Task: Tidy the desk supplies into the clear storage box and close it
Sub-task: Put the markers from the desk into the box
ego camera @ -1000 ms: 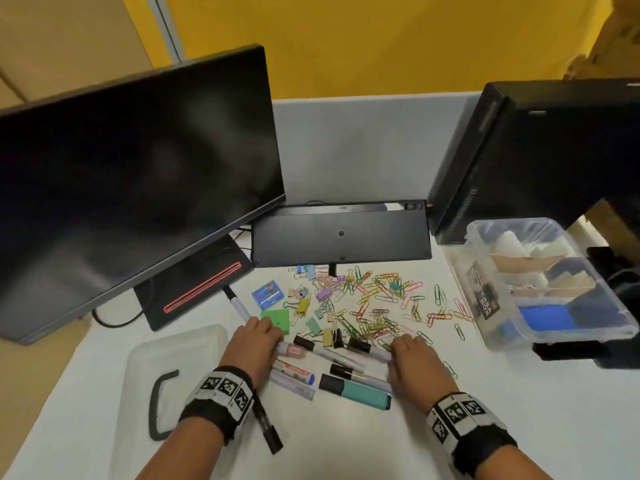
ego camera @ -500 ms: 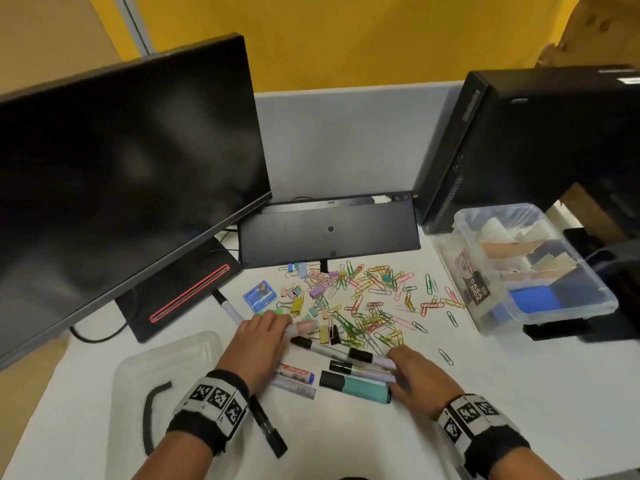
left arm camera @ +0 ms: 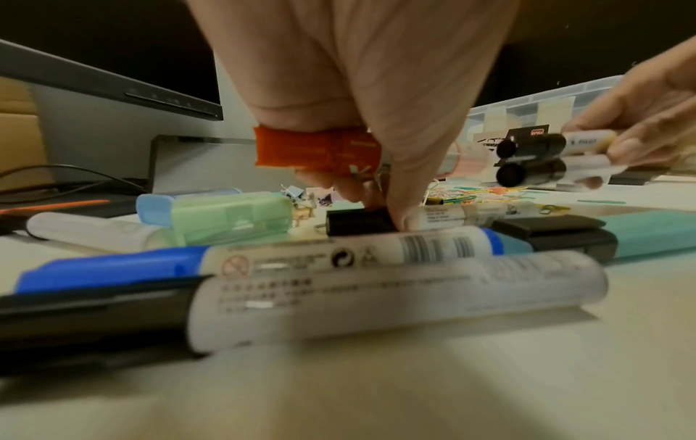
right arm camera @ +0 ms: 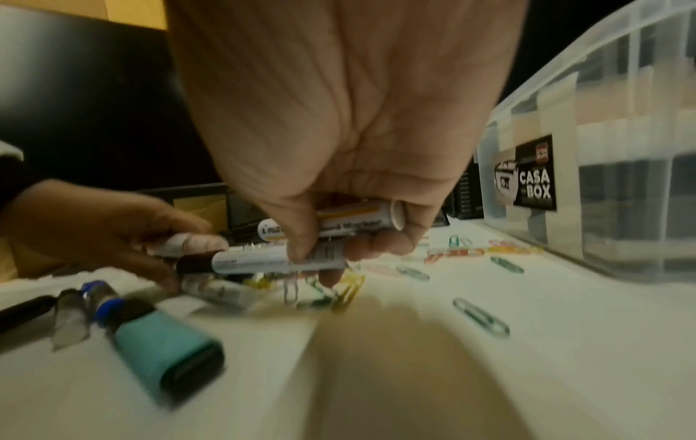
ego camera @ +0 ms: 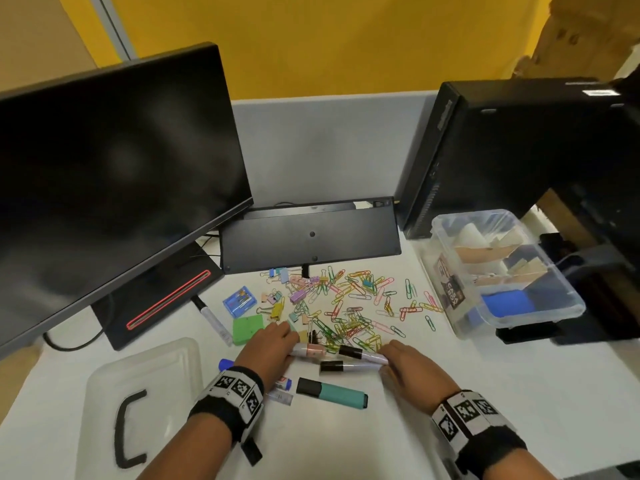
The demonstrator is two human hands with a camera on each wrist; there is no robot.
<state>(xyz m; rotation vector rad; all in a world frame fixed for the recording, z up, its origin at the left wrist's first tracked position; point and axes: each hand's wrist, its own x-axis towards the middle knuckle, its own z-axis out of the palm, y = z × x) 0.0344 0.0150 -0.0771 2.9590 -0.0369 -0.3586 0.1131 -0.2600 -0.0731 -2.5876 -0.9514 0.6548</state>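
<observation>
My right hand [ego camera: 407,367] has its fingers curled round two white markers [right arm camera: 278,259] with black caps, stacked one above the other; their long axes run left to right across the desk, caps pointing toward my left hand [ego camera: 268,351]. That hand's fingertips are pressed down on a third black-capped marker [left arm camera: 433,218] lying flat, and its fingers pinch a small orange object [left arm camera: 318,151] I cannot identify. A teal highlighter [ego camera: 332,393] with a flat, blocky body lies near me, parallel to the markers, black cap to the left. Coloured wire paper clips [ego camera: 353,306] sprawl behind the hands. The clear storage box [ego camera: 568,306], glossy plastic with dividers, stands open at the desk's right edge; its frosted lid [ego camera: 173,358] lies at the left. Bare white desk [ego camera: 485,368] separates my right hand from the box.
</observation>
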